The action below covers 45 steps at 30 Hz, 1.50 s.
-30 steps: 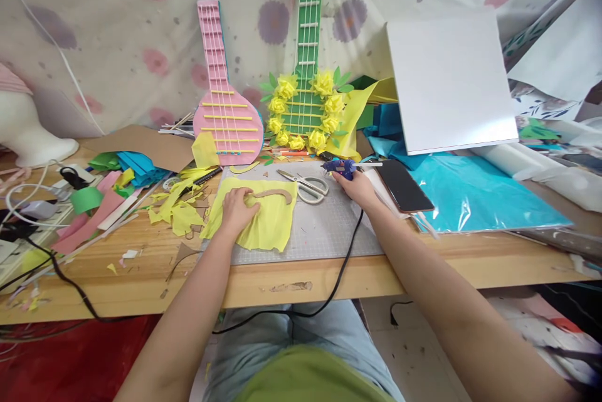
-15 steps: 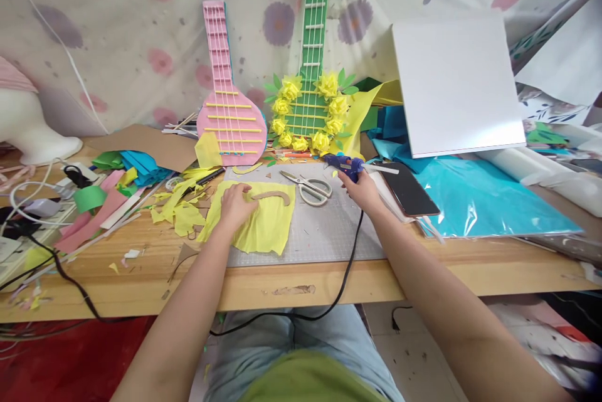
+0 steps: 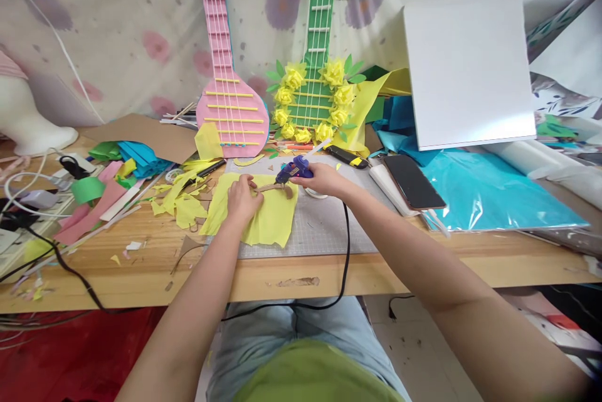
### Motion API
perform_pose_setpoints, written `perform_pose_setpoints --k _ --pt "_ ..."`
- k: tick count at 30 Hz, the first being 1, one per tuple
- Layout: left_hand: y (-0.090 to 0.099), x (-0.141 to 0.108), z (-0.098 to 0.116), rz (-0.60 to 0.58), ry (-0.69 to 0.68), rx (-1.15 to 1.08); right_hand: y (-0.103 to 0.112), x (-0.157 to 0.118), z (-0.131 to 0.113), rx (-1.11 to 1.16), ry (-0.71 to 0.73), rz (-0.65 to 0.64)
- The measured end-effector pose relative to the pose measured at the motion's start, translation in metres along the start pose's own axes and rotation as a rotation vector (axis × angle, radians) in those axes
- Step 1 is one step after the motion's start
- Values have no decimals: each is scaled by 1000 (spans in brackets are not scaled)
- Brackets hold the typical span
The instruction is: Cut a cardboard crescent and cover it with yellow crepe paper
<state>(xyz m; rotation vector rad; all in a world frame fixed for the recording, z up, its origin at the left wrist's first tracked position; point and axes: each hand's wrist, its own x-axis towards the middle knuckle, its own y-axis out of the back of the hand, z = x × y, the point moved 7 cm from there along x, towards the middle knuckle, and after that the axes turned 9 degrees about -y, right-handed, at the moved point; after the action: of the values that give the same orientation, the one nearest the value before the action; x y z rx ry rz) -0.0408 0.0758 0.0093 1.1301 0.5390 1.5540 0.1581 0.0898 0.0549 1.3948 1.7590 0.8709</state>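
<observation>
My right hand (image 3: 324,180) is wrapped round a blue hot glue gun (image 3: 295,168). A white glue stick juts from its back, and its nozzle points down at a curved brown cardboard strip (image 3: 267,187). That strip lies on a sheet of yellow crepe paper (image 3: 270,226). With closed fingers, my left hand (image 3: 243,202) grips the strip's left end against the paper. Beneath is a grey cutting mat (image 3: 324,236). Scissors (image 3: 316,194) lie under my right hand, mostly hidden, with part of a handle loop showing.
Behind stand a pink paper guitar (image 3: 232,113) and a green one (image 3: 313,101) ringed with yellow flowers. A yellow-black utility knife (image 3: 347,156) and a phone (image 3: 414,181) lie right. Paper scraps (image 3: 188,211) spread left. The gun's black cord (image 3: 347,245) hangs over the table edge.
My right hand has brought the glue gun left from beside the phone to over the cardboard strip. This uncovers the utility knife and covers the scissors. My left hand stays at the strip's left end.
</observation>
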Motion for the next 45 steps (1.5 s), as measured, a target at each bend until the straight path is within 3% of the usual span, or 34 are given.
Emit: perform_pose_setpoints --k 15,38,45 --pt "-1 0 -2 5 2 -17 -10 8 -2 -110 15 -29" --pt "0 -1 -1 12 5 -10 7 -1 10 -169 -65 -22" --pt "0 -1 0 16 2 -15 10 -6 17 -122 -104 -74"
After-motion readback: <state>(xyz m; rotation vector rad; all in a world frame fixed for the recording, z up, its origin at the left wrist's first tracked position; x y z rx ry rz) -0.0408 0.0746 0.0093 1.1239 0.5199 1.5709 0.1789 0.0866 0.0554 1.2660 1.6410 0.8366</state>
